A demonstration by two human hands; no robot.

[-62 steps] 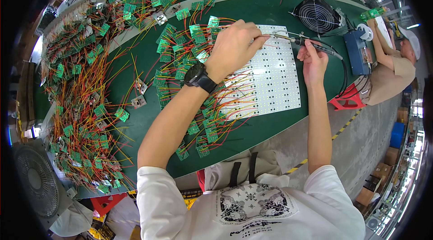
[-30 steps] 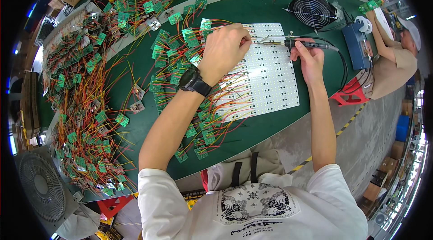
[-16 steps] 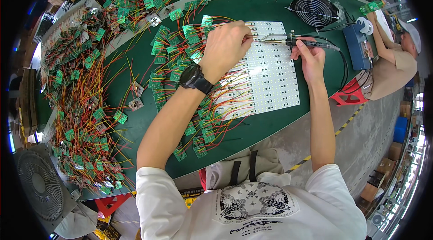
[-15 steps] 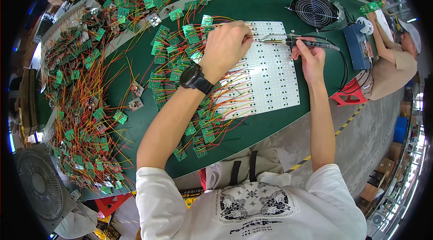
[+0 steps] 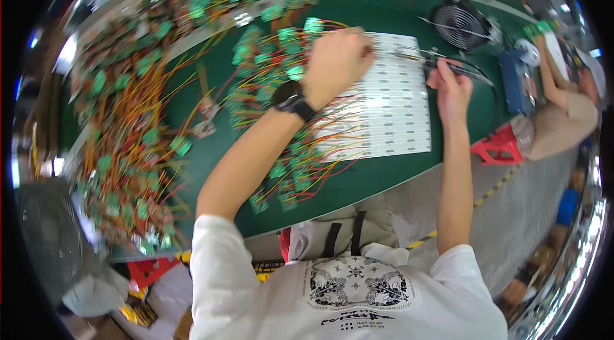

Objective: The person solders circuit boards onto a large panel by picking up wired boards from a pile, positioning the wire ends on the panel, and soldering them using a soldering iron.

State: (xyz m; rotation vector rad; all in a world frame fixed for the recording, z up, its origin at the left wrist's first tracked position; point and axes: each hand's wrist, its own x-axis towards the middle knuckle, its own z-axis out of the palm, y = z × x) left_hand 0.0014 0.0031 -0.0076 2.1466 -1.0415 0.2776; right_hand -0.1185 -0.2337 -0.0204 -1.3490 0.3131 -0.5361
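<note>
**Soldering tool (image 5: 470, 72) at white panel (image 5: 400, 113)**

My right grip (image 5: 451, 94) is closed around the tool, its metal end above the panel's upper right. My left grip (image 5: 339, 55) is pinched together at the panel's upper left; from here I can't tell on what. Green boards (image 5: 246, 49) lie left of the panel.
</note>
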